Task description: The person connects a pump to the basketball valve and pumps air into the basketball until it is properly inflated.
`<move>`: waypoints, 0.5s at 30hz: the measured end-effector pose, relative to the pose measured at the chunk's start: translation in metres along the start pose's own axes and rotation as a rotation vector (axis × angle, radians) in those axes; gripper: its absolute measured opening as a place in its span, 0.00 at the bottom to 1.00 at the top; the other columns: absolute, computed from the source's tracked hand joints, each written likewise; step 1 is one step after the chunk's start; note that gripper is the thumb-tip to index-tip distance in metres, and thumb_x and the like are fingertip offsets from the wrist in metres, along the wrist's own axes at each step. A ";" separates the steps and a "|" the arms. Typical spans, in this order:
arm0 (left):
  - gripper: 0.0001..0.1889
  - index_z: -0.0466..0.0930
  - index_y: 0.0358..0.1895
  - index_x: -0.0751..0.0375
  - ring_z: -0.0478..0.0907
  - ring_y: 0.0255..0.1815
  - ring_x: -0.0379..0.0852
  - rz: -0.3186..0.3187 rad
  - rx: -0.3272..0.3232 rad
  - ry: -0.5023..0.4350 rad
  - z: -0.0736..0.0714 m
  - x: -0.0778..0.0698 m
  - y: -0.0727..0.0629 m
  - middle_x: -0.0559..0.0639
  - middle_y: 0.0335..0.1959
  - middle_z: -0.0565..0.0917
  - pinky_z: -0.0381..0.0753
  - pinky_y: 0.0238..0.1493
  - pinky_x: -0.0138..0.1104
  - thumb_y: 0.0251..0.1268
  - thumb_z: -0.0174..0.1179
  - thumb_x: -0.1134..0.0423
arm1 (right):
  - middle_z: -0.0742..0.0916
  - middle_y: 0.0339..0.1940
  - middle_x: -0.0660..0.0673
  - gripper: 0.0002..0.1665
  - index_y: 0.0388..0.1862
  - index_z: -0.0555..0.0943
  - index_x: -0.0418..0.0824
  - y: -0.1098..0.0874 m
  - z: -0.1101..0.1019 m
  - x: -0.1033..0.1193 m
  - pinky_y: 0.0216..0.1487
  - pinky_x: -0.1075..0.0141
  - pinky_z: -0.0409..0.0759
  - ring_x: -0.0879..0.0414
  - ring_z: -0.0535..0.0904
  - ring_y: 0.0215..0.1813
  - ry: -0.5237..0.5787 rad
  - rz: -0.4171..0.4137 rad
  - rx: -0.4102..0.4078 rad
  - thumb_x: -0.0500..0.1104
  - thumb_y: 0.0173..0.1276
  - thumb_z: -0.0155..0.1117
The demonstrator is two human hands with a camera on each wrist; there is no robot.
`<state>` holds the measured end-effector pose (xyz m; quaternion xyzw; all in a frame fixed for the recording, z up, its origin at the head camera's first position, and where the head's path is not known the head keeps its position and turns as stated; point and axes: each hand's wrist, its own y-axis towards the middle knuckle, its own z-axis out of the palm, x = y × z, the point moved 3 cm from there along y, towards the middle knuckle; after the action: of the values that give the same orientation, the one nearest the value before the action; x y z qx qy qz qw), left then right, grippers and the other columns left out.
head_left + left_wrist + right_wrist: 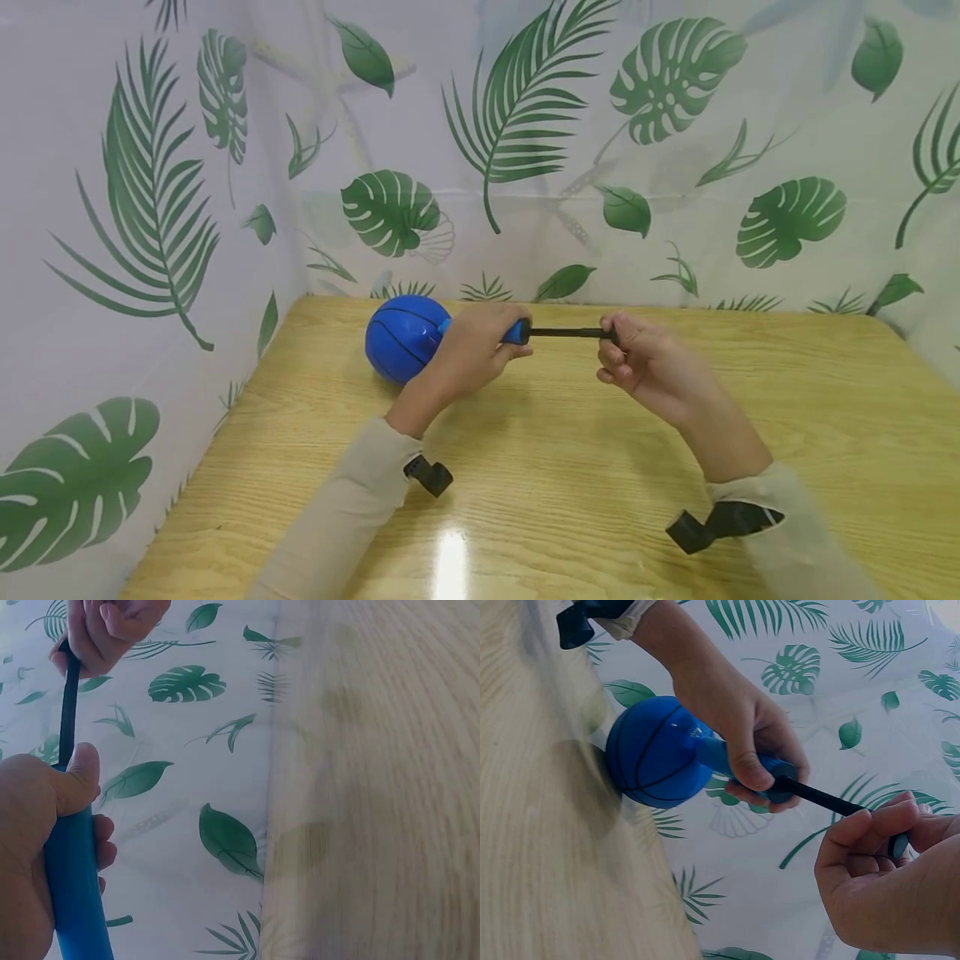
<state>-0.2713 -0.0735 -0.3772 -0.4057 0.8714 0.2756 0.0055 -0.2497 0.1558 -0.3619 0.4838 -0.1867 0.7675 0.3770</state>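
Observation:
A blue ball [397, 340] with black basketball lines sits on the wooden table, left of centre in the head view. The nozzle end of a blue hand pump [715, 756] meets the ball's side. My left hand [471, 343] grips the pump's barrel [76, 877], fingers wrapped round it and thumb along it. From the barrel's black end cap a thin black rod [566, 332] extends to the right, drawn well out. My right hand [648, 362] pinches the black handle [898, 845] at the rod's far end, its fingers curled and partly covering it.
The light wooden table [525, 467] reaches back to a white leaf-printed sheet [525, 250], which also hangs along the left side. Dark wrist cameras are strapped over both pale sleeves [352, 492]. The ball stands close to the table's back edge.

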 end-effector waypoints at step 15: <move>0.19 0.76 0.61 0.58 0.80 0.51 0.44 -0.034 0.143 -0.266 0.019 -0.024 -0.001 0.50 0.52 0.84 0.80 0.55 0.38 0.74 0.62 0.54 | 0.77 0.24 0.55 0.15 0.42 0.76 0.47 0.009 0.011 -0.030 0.39 0.68 0.73 0.64 0.73 0.24 -0.156 0.077 -0.051 0.52 0.84 0.46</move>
<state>-0.2587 -0.0476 -0.3882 -0.3788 0.8735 0.2639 0.1547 -0.2423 0.1308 -0.3825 0.5250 -0.2533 0.7363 0.3437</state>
